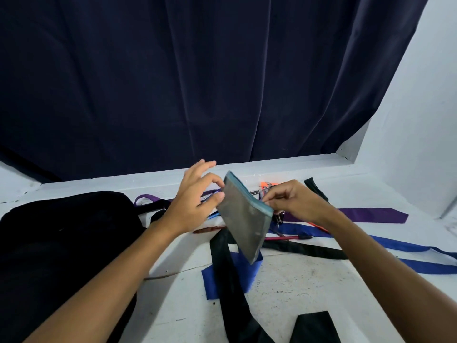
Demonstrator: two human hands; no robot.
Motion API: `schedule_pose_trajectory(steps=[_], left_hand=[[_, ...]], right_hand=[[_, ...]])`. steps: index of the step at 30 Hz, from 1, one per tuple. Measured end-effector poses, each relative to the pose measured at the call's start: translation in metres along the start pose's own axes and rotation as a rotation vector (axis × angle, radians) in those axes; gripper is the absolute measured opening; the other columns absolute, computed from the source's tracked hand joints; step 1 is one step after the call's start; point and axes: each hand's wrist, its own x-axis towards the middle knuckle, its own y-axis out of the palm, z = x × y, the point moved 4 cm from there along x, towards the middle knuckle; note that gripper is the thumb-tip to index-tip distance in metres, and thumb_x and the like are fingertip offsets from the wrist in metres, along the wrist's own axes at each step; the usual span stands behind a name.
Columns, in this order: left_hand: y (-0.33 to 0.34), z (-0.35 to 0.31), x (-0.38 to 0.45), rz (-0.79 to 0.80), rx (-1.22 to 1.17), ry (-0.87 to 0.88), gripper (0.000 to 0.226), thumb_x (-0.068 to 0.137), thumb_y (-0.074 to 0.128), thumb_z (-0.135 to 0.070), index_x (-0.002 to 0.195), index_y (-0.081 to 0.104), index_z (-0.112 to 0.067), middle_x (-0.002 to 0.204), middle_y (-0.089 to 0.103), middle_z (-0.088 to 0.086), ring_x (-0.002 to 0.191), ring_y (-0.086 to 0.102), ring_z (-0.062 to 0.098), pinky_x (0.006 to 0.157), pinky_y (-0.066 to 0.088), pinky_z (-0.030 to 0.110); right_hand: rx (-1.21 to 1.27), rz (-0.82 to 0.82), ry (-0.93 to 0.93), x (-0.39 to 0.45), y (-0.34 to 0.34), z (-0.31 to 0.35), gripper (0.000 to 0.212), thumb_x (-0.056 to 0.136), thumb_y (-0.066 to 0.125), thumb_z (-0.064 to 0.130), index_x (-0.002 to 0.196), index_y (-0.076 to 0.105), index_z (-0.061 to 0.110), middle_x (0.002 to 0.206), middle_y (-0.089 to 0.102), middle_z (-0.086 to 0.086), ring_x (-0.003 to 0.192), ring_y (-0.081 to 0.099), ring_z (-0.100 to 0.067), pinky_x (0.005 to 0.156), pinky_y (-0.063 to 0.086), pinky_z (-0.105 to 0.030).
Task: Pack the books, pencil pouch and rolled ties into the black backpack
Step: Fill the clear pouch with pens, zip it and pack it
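Both hands hold one grey pencil pouch (243,219) above the tabletop (309,288).
The left hand (195,201) pinches its left edge between thumb and forefinger, other fingers spread; the right hand (294,201) pinches its blue zipper end. One black backpack (61,243) lies left. Unrolled on the tabletop: two black ties (232,293), one purple tie (371,215), one blue tie (408,248). Several pens (286,237) lie under the pouch.

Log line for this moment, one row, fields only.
left hand: pinches pencil pouch | right hand: pinches pouch's zipper end | pouch: held above table | ties: unrolled | backpack: left
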Motion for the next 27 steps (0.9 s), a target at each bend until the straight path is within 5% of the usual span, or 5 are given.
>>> schedule_pose_trajectory(steps=[11, 14, 17, 21, 27], left_hand=[[0.043, -0.018, 0.021, 0.468, 0.124, 0.125, 0.036, 0.094, 0.043, -0.047, 0.111, 0.068, -0.028, 0.158, 0.028, -0.005, 0.149, 0.005, 0.009, 0.120, 0.015, 0.049], [0.045, -0.021, 0.018, 0.401, -0.010, 0.058, 0.039, 0.093, 0.043, -0.047, 0.090, 0.071, -0.020, 0.116, 0.067, -0.006, 0.114, 0.055, 0.010, 0.097, 0.043, 0.039], [0.044, -0.024, 0.019, 0.496, -0.102, -0.111, 0.033, 0.097, 0.054, -0.030, 0.067, 0.063, -0.035, 0.063, 0.057, -0.019, 0.063, 0.051, -0.003, 0.066, 0.038, 0.032], [0.043, -0.024, 0.015, 0.655, -0.101, -0.241, 0.014, 0.097, 0.058, -0.014, 0.093, 0.071, -0.013, 0.057, 0.059, -0.008, 0.067, 0.054, -0.019, 0.080, 0.042, 0.034], [0.043, -0.016, 0.011, 0.608, -0.115, -0.303, 0.013, 0.095, 0.061, -0.013, 0.104, 0.060, -0.022, 0.063, 0.058, 0.007, 0.057, 0.042, 0.013, 0.064, 0.038, 0.024]], right_hand=[[-0.534, 0.041, -0.175, -0.004, -0.008, 0.024, 0.014, 0.089, 0.066, 0.009, 0.096, 0.078, 0.014, 0.091, 0.073, 0.005, 0.079, 0.061, 0.000, 0.072, 0.044, -0.008], [-0.326, -0.001, -0.046, -0.007, -0.017, 0.013, 0.010, 0.090, 0.066, 0.012, 0.090, 0.076, 0.012, 0.087, 0.073, -0.002, 0.082, 0.064, -0.014, 0.074, 0.051, -0.026], [-0.014, -0.023, 0.124, -0.013, -0.021, -0.003, 0.011, 0.092, 0.063, 0.012, 0.086, 0.073, 0.010, 0.091, 0.072, -0.008, 0.086, 0.065, -0.017, 0.077, 0.056, -0.031], [0.162, -0.018, 0.214, -0.019, -0.015, -0.019, 0.017, 0.095, 0.057, 0.014, 0.082, 0.068, 0.011, 0.085, 0.070, -0.002, 0.086, 0.061, -0.020, 0.080, 0.050, -0.035], [-0.078, 0.017, 0.037, -0.017, -0.003, 0.001, 0.020, 0.089, 0.061, -0.002, 0.082, 0.072, 0.013, 0.093, 0.071, 0.000, 0.090, 0.063, -0.010, 0.083, 0.050, -0.025]])
